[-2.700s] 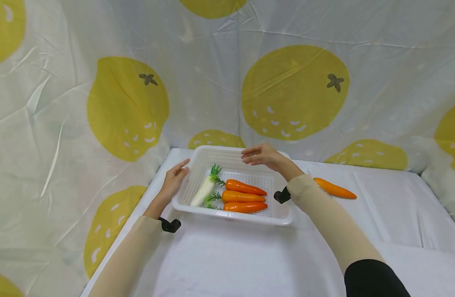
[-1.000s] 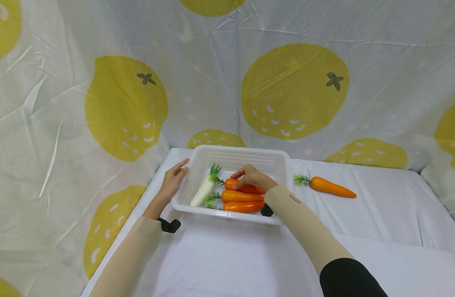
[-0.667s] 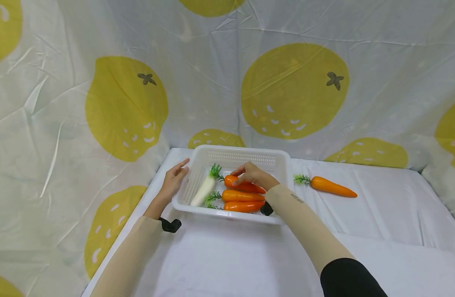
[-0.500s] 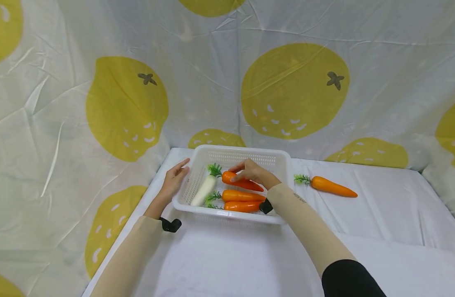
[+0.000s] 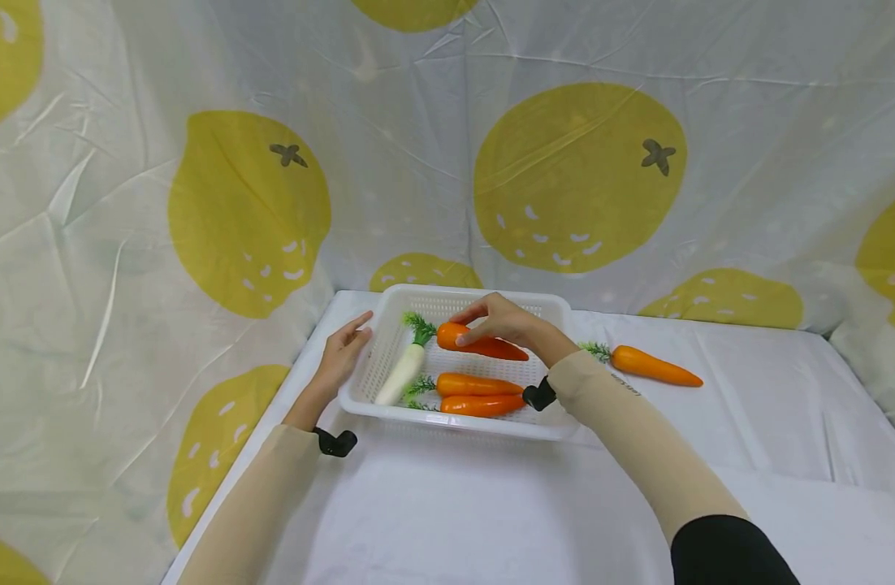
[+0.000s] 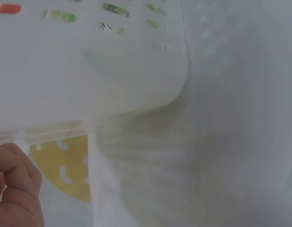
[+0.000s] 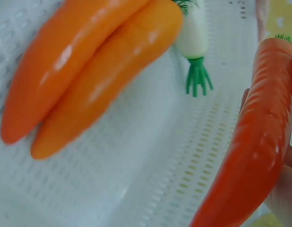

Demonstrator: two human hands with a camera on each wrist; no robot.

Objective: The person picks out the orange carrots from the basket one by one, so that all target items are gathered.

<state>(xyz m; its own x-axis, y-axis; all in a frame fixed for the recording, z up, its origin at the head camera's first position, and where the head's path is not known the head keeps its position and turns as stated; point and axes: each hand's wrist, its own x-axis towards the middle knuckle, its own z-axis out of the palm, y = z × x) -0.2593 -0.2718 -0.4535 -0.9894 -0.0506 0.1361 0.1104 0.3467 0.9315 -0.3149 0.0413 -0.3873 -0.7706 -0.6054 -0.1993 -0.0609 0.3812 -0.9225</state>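
Orange-red and glossy, the held carrot (image 5: 486, 344) sits in my right hand (image 5: 503, 319), thumb on one side and fingers on the other, gripped near its leafy end with no slack that I can see. It looks to be off the floor of the white basket (image 5: 447, 420), over the far half, its tip pointing toward the right wall. Its greens overlap the leaves of the white radish (image 5: 401, 375) in the head view; whether they touch, I can't tell. I judge the step to be a lift, so I should raise it straight enough for the leaves to come free without dragging the radish, and bring the tip over the rim before going sideways. The smooth skin may slip, so a firm pinch nearer the middle would steady the long end. My left hand (image 5: 343, 349) is beside the basket's left wall, fingers loosely extended, holding nothing; I can't be sure it touches. Light pressure there could steady the basket. Two carrots (image 5: 480, 385) lie side by side near the front wall.
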